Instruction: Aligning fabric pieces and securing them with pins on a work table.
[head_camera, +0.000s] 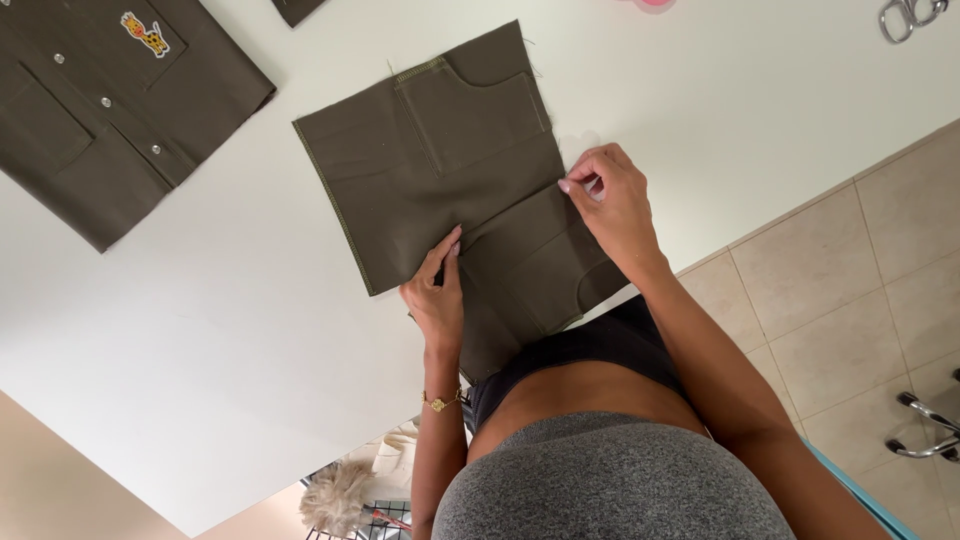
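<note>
White tabletop (200, 330) fills most of the view, with tiled floor (860, 280) showing past its edge. On it, near the person's body, lie two olive-green cut fabric panels, each with a stitched pocket: the larger panel (420, 190) lies flat toward the middle of the table, and a second pocket panel (540, 270) overlaps its near edge and hangs a little over the table rim. The left hand (437, 295) rests where the two pieces meet, its fingertips pressed down on the overlapping edges, fingers closed together rather than spread. The right hand (610, 195) pinches the far corner of the second panel between thumb and fingers, closed on the cloth. To do this alignment well, I judge the edges should be matched from one end to the other while the left hand pins the join flat, so that the pinched corner can be drawn taut without the lower layer creeping; pulling too hard on that corner could skew the seam line. Well apart at the table's far-left corner lies a finished olive garment (100, 110) with snaps and a small giraffe patch (146, 33). Metal scissors handles (910, 15) show at the top right, and a feather duster (335, 495) sits below the table.
</note>
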